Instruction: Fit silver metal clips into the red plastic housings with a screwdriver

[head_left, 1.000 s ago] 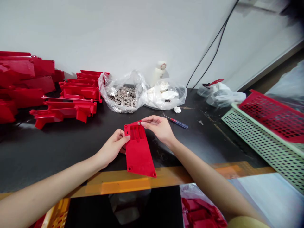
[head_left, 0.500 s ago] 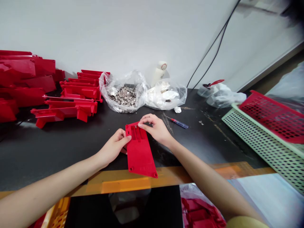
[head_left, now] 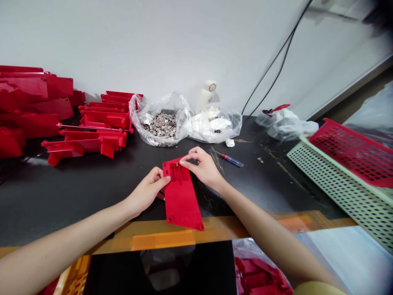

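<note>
My left hand [head_left: 152, 183] grips the left edge of a red plastic panel [head_left: 183, 205], its thumb on the front face and its other fingers partly hidden behind. A recessed compartment with slots, like a battery bay, lies at the panel's upper end. At the top of this recess shows a small shiny metal contact [head_left: 177, 164]. My right hand [head_left: 201, 167] pinches with thumb and index finger at that spot, touching the contact against the panel's upper edge. The fingertips partly cover it. The panel is held tilted above the bench's front edge.
Behind the panel sit an open bag of metal pieces [head_left: 162, 125] and a bag with white contents [head_left: 211, 123]. A screwdriver [head_left: 232, 159] lies to the right. Red panels [head_left: 89, 141] are stacked at left; a green basket [head_left: 334, 184] stands at right.
The view has shifted very slightly. Both hands keep their places on the panel, and the right fingertips have barely moved at the contact.
</note>
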Motion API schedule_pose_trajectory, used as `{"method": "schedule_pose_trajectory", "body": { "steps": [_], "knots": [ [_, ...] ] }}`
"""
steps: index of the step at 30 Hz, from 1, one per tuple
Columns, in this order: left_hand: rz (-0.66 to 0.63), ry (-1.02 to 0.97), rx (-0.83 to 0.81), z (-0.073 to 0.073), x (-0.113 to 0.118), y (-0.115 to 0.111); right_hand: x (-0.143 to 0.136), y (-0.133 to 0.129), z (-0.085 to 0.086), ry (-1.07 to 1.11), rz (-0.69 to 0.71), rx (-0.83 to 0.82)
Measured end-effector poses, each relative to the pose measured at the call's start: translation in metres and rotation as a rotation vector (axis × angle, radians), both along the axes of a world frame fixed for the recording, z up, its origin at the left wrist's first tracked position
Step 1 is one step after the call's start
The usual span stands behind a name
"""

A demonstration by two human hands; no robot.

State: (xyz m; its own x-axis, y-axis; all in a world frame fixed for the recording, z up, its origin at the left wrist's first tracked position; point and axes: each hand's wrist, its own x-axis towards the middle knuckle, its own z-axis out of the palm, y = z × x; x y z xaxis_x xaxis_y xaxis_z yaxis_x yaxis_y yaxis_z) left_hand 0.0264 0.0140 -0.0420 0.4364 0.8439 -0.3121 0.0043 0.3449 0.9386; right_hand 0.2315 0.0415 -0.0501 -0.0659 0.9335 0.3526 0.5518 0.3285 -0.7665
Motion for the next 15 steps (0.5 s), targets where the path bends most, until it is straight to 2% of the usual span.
{"method": "schedule_pose_trajectory", "body": {
  "steps": [10,15],
  "knots": [
    [-0.02,-0.011,0.024,-0.0043,-0.0008,0.0007,0.0008,-0.0023,0.007,0.008,0.01,-0.037],
    [-0.014,-0.007,0.026,-0.0038,-0.0008,0.0012,-0.0008,-0.0025,0.0046,-0.002,-0.015,-0.046]
  ]
}}
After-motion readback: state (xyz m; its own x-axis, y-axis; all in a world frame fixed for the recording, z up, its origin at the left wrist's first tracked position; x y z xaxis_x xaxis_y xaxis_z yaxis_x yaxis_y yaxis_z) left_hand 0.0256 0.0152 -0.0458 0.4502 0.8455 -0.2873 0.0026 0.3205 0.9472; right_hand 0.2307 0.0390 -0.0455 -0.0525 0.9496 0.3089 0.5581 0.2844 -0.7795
